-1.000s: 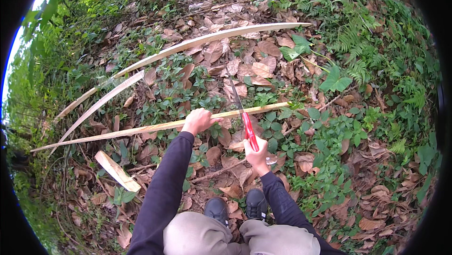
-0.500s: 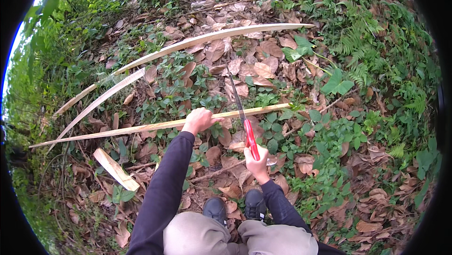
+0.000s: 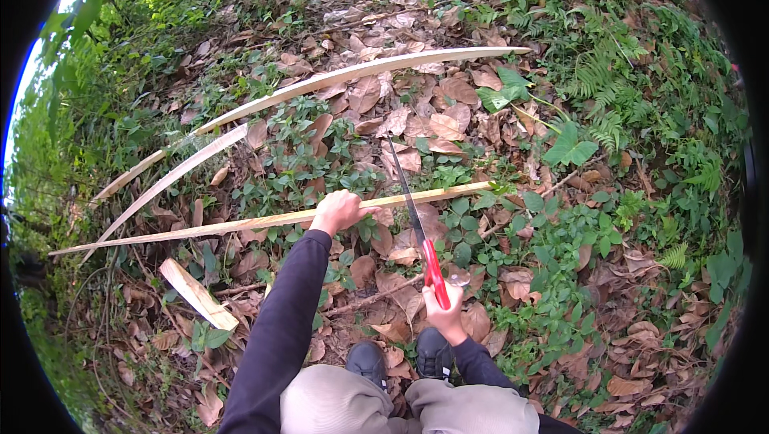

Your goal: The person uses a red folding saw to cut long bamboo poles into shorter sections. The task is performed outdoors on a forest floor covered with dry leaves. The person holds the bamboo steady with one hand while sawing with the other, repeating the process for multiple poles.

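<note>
My left hand [image 3: 340, 211] is closed around a long, thin wooden strip [image 3: 216, 227] that lies low across the leafy ground in front of me. In my right hand [image 3: 445, 311] is the red handle of a hand saw [image 3: 433, 270]. Its dark, narrow blade points away from me and crosses the strip to the right of my left hand. The blade's tip lies over brown leaves beyond the strip. Whether the teeth are sunk into the wood is too small to tell.
Farther off lies another long wooden strip [image 3: 352, 74], with a shorter strip [image 3: 172, 163] nearer on the left. A short wood block [image 3: 196, 294] rests by my left forearm. Dry leaves [image 3: 460, 90], low green plants [image 3: 561, 234] and a thin stick [image 3: 372, 294] cover the ground.
My right hand has drawn the saw back toward me and slightly right, so its handle is farther from the strip. My left hand keeps its grip on the strip.
</note>
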`<state>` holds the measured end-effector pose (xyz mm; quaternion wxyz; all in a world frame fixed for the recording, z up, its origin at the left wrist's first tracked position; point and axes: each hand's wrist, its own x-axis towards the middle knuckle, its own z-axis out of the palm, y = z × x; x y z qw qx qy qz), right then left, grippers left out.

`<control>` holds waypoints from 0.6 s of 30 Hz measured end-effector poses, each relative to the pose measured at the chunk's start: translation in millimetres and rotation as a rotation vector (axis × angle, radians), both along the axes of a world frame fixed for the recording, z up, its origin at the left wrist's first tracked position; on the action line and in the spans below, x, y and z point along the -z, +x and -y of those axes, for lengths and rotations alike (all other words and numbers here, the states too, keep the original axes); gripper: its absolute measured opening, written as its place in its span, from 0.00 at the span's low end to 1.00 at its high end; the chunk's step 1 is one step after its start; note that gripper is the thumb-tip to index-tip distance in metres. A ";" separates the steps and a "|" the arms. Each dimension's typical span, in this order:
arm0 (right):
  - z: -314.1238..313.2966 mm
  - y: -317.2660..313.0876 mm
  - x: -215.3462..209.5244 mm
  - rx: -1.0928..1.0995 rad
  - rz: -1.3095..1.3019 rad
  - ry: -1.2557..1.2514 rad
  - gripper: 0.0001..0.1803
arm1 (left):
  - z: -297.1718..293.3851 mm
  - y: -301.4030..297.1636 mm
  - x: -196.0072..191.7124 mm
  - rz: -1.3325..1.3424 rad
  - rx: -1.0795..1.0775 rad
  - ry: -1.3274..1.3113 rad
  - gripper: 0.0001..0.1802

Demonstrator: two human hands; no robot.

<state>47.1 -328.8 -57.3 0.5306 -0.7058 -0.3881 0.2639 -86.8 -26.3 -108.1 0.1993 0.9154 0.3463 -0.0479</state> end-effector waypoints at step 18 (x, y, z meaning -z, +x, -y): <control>16.4 -5.1 -8.0 -0.008 -0.004 0.033 0.10 | 5.7 3.1 -2.2 -0.039 0.037 0.057 0.42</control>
